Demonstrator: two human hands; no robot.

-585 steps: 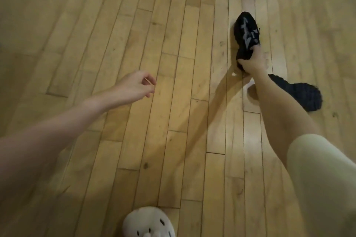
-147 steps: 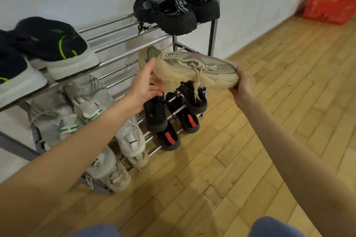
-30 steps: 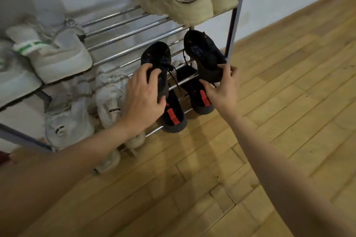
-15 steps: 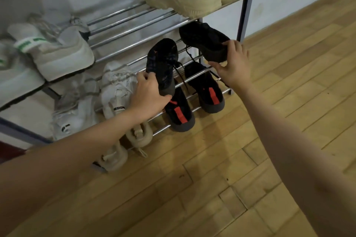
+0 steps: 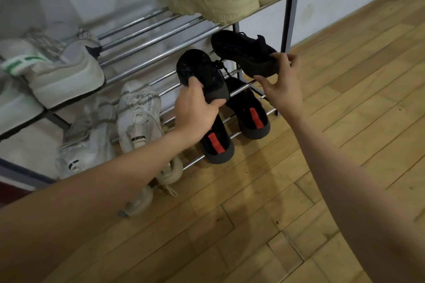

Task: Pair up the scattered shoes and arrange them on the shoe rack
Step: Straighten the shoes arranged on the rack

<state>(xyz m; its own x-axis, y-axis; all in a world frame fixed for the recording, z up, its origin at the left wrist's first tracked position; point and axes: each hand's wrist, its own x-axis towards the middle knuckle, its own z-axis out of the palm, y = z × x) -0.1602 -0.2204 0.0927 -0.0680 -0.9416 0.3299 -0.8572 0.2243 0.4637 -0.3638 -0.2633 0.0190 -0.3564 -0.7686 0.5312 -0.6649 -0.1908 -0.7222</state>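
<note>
The left hand [image 5: 195,112] clamps the heel of one black shoe [image 5: 202,73]. The right hand [image 5: 281,85] pinches its mate [image 5: 243,53], both toes aimed at the shoe rack [image 5: 147,41] shelf beyond the fingers, likely so the pair lands together.

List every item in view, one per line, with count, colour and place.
plain black sneakers: two, black, one in each hand, at the rack's second-lowest tier
beige chunky sneakers: two, beige, upper shelf, right end
black sneakers with red heel stripes: two, black and red, lowest tier, right
white sneakers with green marks: two, white, middle shelf, left
white lace-up sneakers: two, white, lowest tier, left
chrome-bar shoe rack: one, silver with dark posts, against the wall
wooden plank floor: tan
left hand: gripping a black sneaker's heel
right hand: pinching the other black sneaker
</note>
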